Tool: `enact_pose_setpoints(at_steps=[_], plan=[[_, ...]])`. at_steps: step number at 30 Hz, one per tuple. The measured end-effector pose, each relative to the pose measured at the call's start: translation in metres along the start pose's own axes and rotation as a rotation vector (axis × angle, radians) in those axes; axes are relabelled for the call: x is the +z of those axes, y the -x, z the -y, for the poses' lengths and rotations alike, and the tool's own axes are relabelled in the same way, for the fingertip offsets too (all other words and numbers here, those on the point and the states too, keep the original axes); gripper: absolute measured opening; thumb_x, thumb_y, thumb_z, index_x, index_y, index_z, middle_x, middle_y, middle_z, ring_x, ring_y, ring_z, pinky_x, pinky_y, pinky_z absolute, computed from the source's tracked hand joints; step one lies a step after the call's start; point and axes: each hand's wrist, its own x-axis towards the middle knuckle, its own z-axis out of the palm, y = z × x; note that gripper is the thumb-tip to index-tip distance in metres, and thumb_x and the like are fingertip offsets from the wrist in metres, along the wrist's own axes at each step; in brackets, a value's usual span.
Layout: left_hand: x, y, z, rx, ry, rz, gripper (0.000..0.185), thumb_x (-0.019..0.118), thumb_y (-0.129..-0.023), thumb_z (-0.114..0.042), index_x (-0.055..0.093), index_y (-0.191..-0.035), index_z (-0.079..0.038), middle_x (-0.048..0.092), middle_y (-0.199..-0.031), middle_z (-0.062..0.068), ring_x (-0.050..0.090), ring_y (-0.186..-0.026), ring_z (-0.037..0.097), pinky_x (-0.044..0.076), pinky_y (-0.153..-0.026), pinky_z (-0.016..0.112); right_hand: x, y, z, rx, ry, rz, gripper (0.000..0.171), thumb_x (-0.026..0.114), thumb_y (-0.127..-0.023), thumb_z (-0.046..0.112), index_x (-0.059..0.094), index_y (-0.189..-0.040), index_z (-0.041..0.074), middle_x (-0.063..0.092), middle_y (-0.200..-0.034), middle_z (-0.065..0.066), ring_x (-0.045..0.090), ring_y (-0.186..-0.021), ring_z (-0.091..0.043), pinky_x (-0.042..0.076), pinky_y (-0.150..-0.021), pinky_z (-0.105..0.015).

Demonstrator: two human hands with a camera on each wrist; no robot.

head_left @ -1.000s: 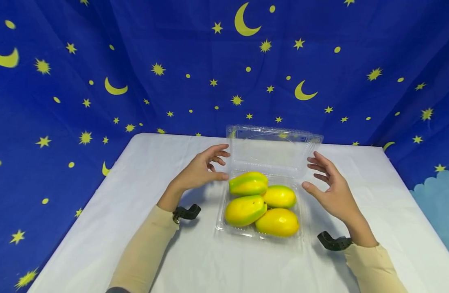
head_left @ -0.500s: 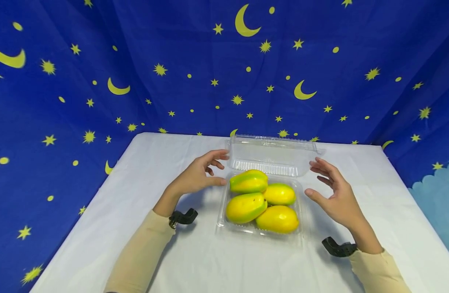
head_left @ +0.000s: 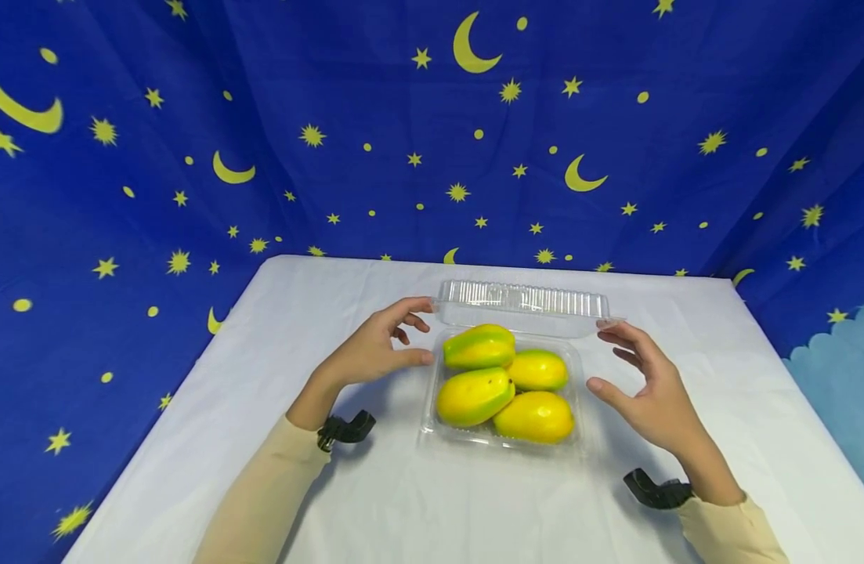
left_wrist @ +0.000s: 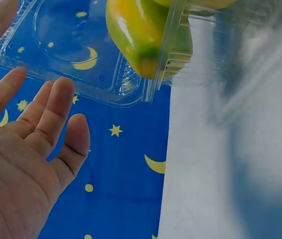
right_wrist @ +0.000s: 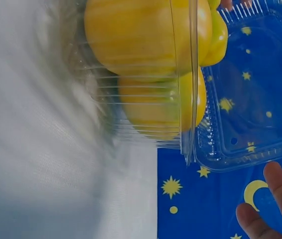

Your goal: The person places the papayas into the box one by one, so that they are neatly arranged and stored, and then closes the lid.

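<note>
A clear plastic clamshell box [head_left: 467,436] sits on the table with several yellow-green papayas [head_left: 533,417] in its base. Its hinged lid [head_left: 523,299] stands raised behind the fruit, front rim turned toward me. My left hand [head_left: 375,341] is at the lid's left corner, fingers loosely bent and thumb apart, lower, beside the base. At the opposite corner is my right hand [head_left: 646,380], its index fingertip right at the rim and the palm facing in. In the left wrist view, fingertips [left_wrist: 61,92] overlap the edge of the see-through lid.
A white cloth [head_left: 262,337] covers the table. Behind and at both sides hangs a blue curtain [head_left: 375,94] with yellow moons and stars. Each wrist wears a black camera mount, the left one [head_left: 347,428] and the right one [head_left: 657,490].
The lid has swung forward, its upper rim coming down toward the papayas. Both hands have moved slightly toward me with it. The base and fruit stay in place.
</note>
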Motion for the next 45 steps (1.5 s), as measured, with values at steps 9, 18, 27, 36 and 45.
enact_pose_setpoints(at_steps=[9,18,27,36,45], plan=[[0.002,0.015,-0.01,0.015,-0.044,0.016,0.069,0.079,-0.088,-0.033,0.044,-0.148,-0.034,0.05,-0.147,-0.012,0.059,-0.12,0.018,0.048,-0.097,0.044,-0.001,0.01,0.009,-0.034,0.003,-0.012,0.086,0.083,-0.073,-0.004,0.046,-0.148,0.015,0.057,-0.138,-0.003,0.052,-0.125,0.0,0.037,-0.104,-0.008],[0.009,0.029,-0.013,0.029,-0.065,-0.009,0.068,0.08,-0.087,-0.031,0.048,-0.146,-0.028,0.05,-0.145,-0.008,0.059,-0.118,0.021,0.049,-0.093,0.041,-0.002,0.024,0.014,-0.026,0.033,0.015,0.087,0.084,-0.073,0.0,0.045,-0.149,0.015,0.054,-0.142,0.007,0.049,-0.124,0.006,0.036,-0.102,-0.005],[0.018,0.041,-0.01,0.036,-0.059,-0.024,0.065,0.08,-0.086,-0.03,0.05,-0.143,-0.03,0.053,-0.143,-0.005,0.061,-0.114,0.025,0.05,-0.088,0.04,-0.001,0.037,0.015,0.002,0.044,0.052,0.084,0.082,-0.076,0.005,0.044,-0.15,0.017,0.054,-0.144,-0.014,0.046,-0.125,0.009,0.035,-0.102,-0.006],[0.027,0.051,-0.008,0.065,-0.039,-0.041,0.058,0.077,-0.089,-0.033,0.053,-0.142,-0.027,0.055,-0.141,-0.004,0.062,-0.11,0.017,0.051,-0.084,0.041,0.005,0.049,0.016,0.067,0.063,0.083,0.077,0.077,-0.085,0.012,0.041,-0.152,0.022,0.051,-0.148,-0.006,0.045,-0.125,0.008,0.034,-0.101,-0.005],[0.036,0.058,-0.004,0.057,-0.027,-0.06,0.056,0.076,-0.091,-0.029,0.054,-0.141,-0.018,0.051,-0.147,0.002,0.063,-0.111,0.024,0.052,-0.082,0.045,0.011,0.057,0.016,0.039,0.039,0.071,0.071,0.074,-0.089,0.013,0.042,-0.152,0.019,0.051,-0.149,-0.005,0.049,-0.124,0.007,0.034,-0.101,-0.007]])
